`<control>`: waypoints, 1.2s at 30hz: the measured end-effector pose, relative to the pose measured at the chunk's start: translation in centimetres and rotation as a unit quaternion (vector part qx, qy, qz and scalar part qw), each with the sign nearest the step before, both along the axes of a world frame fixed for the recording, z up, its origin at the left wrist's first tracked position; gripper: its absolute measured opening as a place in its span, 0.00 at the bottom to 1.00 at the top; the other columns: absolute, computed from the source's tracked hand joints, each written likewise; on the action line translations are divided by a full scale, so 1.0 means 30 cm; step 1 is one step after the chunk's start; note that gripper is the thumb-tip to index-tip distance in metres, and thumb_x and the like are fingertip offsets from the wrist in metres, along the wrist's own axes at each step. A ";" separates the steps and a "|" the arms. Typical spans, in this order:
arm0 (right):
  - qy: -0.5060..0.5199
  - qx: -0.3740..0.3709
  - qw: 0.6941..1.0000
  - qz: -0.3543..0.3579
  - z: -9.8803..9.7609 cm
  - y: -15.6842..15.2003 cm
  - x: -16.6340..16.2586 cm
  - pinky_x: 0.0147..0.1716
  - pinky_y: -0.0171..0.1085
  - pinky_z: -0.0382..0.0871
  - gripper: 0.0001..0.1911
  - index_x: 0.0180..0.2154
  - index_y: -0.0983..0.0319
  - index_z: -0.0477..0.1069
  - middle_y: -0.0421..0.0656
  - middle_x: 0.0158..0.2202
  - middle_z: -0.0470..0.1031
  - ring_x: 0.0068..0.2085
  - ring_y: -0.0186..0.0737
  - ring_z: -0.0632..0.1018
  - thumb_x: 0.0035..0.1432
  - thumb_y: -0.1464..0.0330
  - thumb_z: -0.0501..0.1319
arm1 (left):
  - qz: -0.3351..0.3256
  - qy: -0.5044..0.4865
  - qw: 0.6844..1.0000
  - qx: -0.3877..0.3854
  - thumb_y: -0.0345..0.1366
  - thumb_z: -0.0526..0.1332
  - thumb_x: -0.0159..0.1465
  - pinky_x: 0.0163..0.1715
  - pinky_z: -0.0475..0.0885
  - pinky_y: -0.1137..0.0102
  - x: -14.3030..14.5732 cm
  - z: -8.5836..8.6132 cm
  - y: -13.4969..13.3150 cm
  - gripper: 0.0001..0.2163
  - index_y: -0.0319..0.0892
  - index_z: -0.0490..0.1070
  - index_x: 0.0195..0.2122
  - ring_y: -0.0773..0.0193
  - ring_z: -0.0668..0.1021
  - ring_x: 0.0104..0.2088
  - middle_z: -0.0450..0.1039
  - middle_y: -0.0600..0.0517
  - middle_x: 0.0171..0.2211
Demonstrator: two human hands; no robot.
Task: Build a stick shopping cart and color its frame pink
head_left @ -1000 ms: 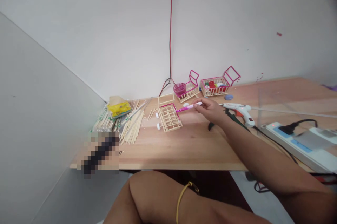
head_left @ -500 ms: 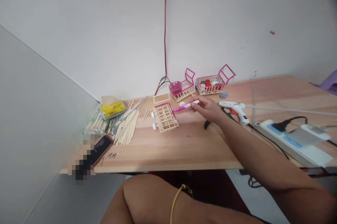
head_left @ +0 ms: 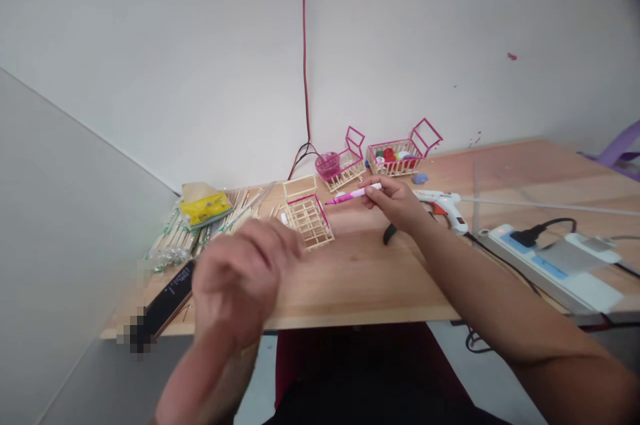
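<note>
My right hand (head_left: 391, 198) pinches a white and pink marker pen (head_left: 354, 195), whose tip points left towards a small cart made of wooden sticks (head_left: 309, 222). A narrow gap shows between the tip and the cart. Pink colours part of the cart's top edge, and the rest is bare wood. My left hand (head_left: 245, 258) is raised in front of the cart, smeared by motion, and covers its lower left corner. How its fingers are set is unclear. Behind stand two more stick carts, one with a pink cup (head_left: 328, 165), the other (head_left: 397, 157) with coloured caps inside.
A white glue gun (head_left: 447, 208) lies right of my right hand. Nearer stands a power strip (head_left: 550, 265) with plugs and cables. At the left are a yellow tissue pack (head_left: 205, 206), bundled sticks (head_left: 173, 238) and a dark phone-like device (head_left: 170, 298).
My left hand has risen from below the table edge to in front of the stick cart. The marker tip has come away slightly from the cart's edge. The view has shifted a little.
</note>
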State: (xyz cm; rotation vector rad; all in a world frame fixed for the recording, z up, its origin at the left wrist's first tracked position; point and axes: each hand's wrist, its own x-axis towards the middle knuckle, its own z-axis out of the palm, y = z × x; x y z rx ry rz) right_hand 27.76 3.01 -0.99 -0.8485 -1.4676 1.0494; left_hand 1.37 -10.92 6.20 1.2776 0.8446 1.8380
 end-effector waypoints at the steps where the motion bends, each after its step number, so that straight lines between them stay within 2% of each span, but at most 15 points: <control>1: 0.027 -0.007 1.000 0.000 -0.005 0.005 -0.001 0.29 0.35 0.71 0.16 0.37 0.59 0.74 0.38 0.25 0.73 0.26 0.33 0.74 0.55 0.54 0.65 | 0.005 0.014 0.999 0.049 0.63 0.70 0.43 0.49 0.74 0.59 -0.009 0.005 0.057 0.30 0.51 0.74 0.43 0.51 0.75 0.49 0.71 0.49 0.43; 2: 0.054 -0.015 0.998 0.000 -0.009 0.008 -0.004 0.28 0.36 0.70 0.17 0.37 0.59 0.74 0.38 0.24 0.72 0.26 0.33 0.73 0.55 0.53 0.65 | 0.004 0.034 0.996 0.086 0.62 0.71 0.40 0.52 0.72 0.58 -0.023 0.002 0.113 0.34 0.52 0.73 0.46 0.51 0.74 0.51 0.70 0.49 0.45; 3: 0.077 -0.023 0.997 0.000 -0.010 0.011 -0.007 0.28 0.36 0.69 0.17 0.38 0.58 0.74 0.37 0.24 0.71 0.25 0.33 0.72 0.54 0.53 0.65 | -0.013 0.074 0.993 0.092 0.59 0.74 0.37 0.55 0.69 0.58 -0.041 -0.012 0.164 0.38 0.52 0.72 0.50 0.50 0.72 0.54 0.69 0.49 0.49; 6: 0.129 -0.048 0.990 -0.003 -0.003 0.011 -0.019 0.28 0.37 0.69 0.17 0.39 0.56 0.74 0.37 0.24 0.70 0.25 0.33 0.71 0.51 0.54 0.67 | -0.043 0.206 0.976 0.051 0.59 0.74 0.37 0.63 0.59 0.53 -0.100 -0.107 0.267 0.53 0.58 0.56 0.65 0.45 0.64 0.63 0.57 0.45 0.63; 9: 0.172 -0.077 0.982 0.001 0.011 0.006 -0.024 0.29 0.38 0.70 0.16 0.38 0.55 0.74 0.37 0.26 0.71 0.26 0.33 0.71 0.48 0.56 0.70 | -0.066 0.333 0.941 0.017 0.57 0.75 0.35 0.65 0.49 0.46 -0.134 -0.224 0.300 0.65 0.58 0.36 0.70 0.40 0.51 0.69 0.41 0.41 0.70; 11: 0.194 -0.101 0.976 0.009 0.014 0.004 -0.021 0.31 0.38 0.71 0.17 0.38 0.55 0.75 0.38 0.27 0.73 0.27 0.33 0.72 0.45 0.57 0.72 | -0.063 0.366 0.929 0.003 0.56 0.76 0.35 0.65 0.45 0.43 -0.138 -0.281 0.302 0.68 0.55 0.31 0.70 0.38 0.47 0.70 0.37 0.38 0.71; 14: 0.187 -0.118 0.975 0.016 0.009 0.006 -0.015 0.33 0.40 0.72 0.19 0.39 0.55 0.75 0.38 0.28 0.74 0.28 0.34 0.73 0.45 0.57 0.72 | -0.069 0.373 0.925 -0.007 0.55 0.77 0.34 0.66 0.44 0.43 -0.135 -0.327 0.303 0.70 0.54 0.30 0.70 0.36 0.45 0.70 0.33 0.37 0.71; 18: 0.163 -0.113 0.980 0.022 -0.002 0.010 -0.011 0.33 0.41 0.73 0.19 0.40 0.54 0.75 0.38 0.27 0.73 0.28 0.34 0.74 0.47 0.56 0.71 | -0.084 0.367 0.926 -0.011 0.49 0.79 0.32 0.67 0.43 0.44 -0.131 -0.348 0.313 0.70 0.55 0.32 0.71 0.36 0.44 0.70 0.32 0.39 0.72; 22: 0.172 -0.125 0.977 0.017 0.004 0.010 -0.008 0.31 0.41 0.72 0.18 0.37 0.55 0.76 0.37 0.25 0.71 0.27 0.34 0.72 0.44 0.55 0.73 | -0.095 0.363 0.927 -0.019 0.45 0.80 0.35 0.67 0.42 0.43 -0.123 -0.356 0.322 0.69 0.57 0.32 0.70 0.37 0.43 0.70 0.34 0.41 0.72; 30: 0.177 -0.136 0.974 0.036 0.005 0.008 -0.005 0.27 0.37 0.66 0.15 0.33 0.56 0.76 0.35 0.22 0.68 0.25 0.32 0.69 0.44 0.58 0.74 | -0.109 0.362 0.925 -0.039 0.43 0.79 0.40 0.67 0.45 0.43 -0.122 -0.360 0.332 0.67 0.57 0.27 0.70 0.38 0.46 0.70 0.37 0.40 0.71; 33: 0.128 -0.110 0.985 0.040 -0.017 0.011 0.001 0.27 0.37 0.65 0.14 0.34 0.57 0.76 0.36 0.22 0.69 0.25 0.32 0.69 0.48 0.57 0.72 | -0.114 0.345 0.930 -0.050 0.42 0.78 0.43 0.66 0.45 0.43 -0.124 -0.351 0.331 0.65 0.57 0.28 0.70 0.38 0.48 0.70 0.38 0.40 0.71; 36: 0.028 -0.080 0.996 0.032 -0.035 0.011 0.011 0.29 0.37 0.67 0.13 0.38 0.59 0.76 0.37 0.24 0.71 0.27 0.34 0.72 0.54 0.57 0.68 | -0.126 0.346 0.928 -0.055 0.42 0.77 0.45 0.66 0.46 0.42 -0.129 -0.340 0.329 0.64 0.58 0.28 0.70 0.38 0.50 0.69 0.38 0.40 0.71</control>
